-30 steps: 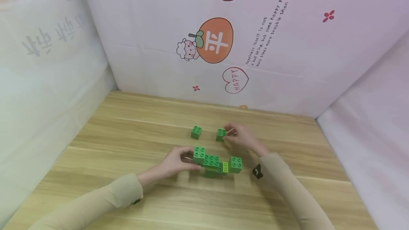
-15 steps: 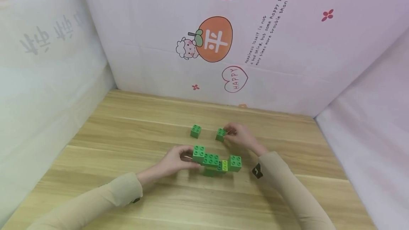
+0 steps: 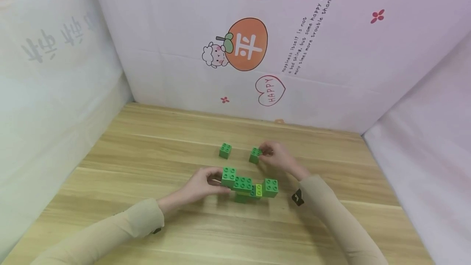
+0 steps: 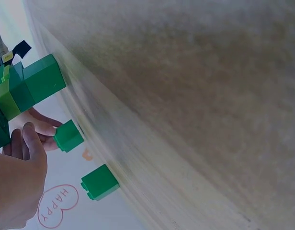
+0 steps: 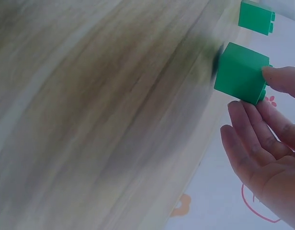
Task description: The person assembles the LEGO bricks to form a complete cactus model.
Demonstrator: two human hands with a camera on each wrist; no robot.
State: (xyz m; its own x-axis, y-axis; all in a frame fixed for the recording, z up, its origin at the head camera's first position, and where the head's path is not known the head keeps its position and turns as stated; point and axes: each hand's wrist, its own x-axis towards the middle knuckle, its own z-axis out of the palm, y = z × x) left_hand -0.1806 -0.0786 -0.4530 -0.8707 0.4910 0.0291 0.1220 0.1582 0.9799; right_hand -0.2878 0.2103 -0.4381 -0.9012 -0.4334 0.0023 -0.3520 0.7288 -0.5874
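My left hand (image 3: 200, 184) holds the left end of a joined toy brick build (image 3: 243, 183). The build is made of several green bricks, one of them yellow-green (image 3: 259, 190); a raised block tops its left end and another its right end. My right hand (image 3: 278, 157) pinches a loose green four-stud brick (image 3: 254, 156) standing beyond the build. In the right wrist view, the thumb (image 5: 281, 79) lies at the studded side of that brick (image 5: 241, 73), with fingertips at its edge. The lower part of the build is partly hidden in the head view.
A second loose green brick (image 3: 225, 151) stands on the wooden table (image 3: 165, 142), left of the pinched one. White printed cloth (image 3: 165, 44) rises behind the table, with more cloth at both sides. Dark straps (image 3: 297, 196) show at the cuffs.
The brick in my right hand has shifted very slightly to the right. My left hand and the build stay in place; the head view has tilted a little.
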